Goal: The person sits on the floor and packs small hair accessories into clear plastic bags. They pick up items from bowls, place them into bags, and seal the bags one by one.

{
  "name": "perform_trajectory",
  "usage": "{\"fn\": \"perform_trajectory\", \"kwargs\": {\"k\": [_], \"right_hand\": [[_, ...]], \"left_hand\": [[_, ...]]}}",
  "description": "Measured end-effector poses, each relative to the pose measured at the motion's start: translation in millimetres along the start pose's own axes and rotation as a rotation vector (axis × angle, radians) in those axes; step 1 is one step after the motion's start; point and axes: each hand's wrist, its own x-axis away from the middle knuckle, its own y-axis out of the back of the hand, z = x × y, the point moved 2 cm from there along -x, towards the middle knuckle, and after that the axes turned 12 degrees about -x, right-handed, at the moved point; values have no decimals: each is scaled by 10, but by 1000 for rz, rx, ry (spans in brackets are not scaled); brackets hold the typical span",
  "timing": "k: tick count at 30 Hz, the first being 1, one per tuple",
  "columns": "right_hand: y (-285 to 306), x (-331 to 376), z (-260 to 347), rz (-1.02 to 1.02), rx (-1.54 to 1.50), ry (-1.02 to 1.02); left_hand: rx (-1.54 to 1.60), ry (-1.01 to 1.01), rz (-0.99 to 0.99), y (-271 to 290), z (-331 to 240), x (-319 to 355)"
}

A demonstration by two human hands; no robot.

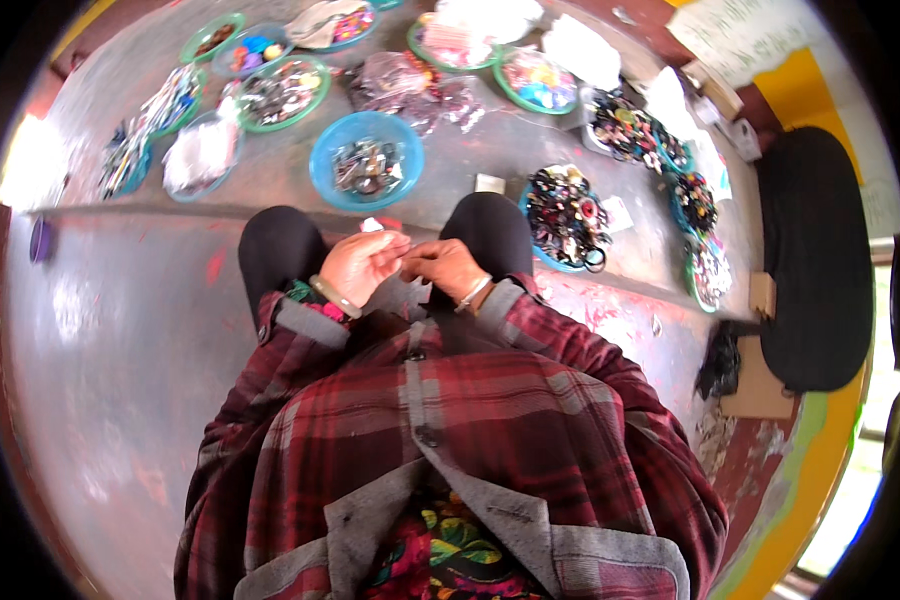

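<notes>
Your left hand (360, 265) and right hand (445, 268) meet just above your knees (280, 245), fingertips touching. The fingers of both curl in toward a tiny piece (406, 256) between them. It is too small to name, and you cannot tell for sure which hand truly pinches it. A white scrap (372, 225) shows just behind the left fingers.

Keep both hands close together and low over your lap, so that anything slipping falls on cloth, not on the floor (120, 330). Work with the fingertips only and keep the wrists quiet.

Far from you, on the step, lie bowls of small parts. You can count one blue bowl (366, 160) straight ahead. About four green-rimmed bowls (282, 92) sit far left and two more far centre. To the right are three or four dishes of dark beads (567, 218). A clear bag (410, 85) lies among them.
</notes>
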Motion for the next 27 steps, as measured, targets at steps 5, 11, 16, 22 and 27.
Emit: {"fn": "perform_trajectory", "kwargs": {"k": [5, 11, 16, 22, 27], "right_hand": [[29, -12, -75, 135, 379, -61], [380, 266, 401, -56, 267, 216], [1882, 530, 407, -824, 513, 413], [2780, 715, 260, -1017, 1269, 295], [2976, 534, 83, -931, 1440, 154]], "left_hand": [[-98, -5, -51, -42, -55, -17], [-142, 7, -157, -93, -80, 14], [-191, 6, -165, -138, -67, -7], [-213, 19, -150, -125, -24, -78], [-231, 29, -167, -109, 21, -114]]}}
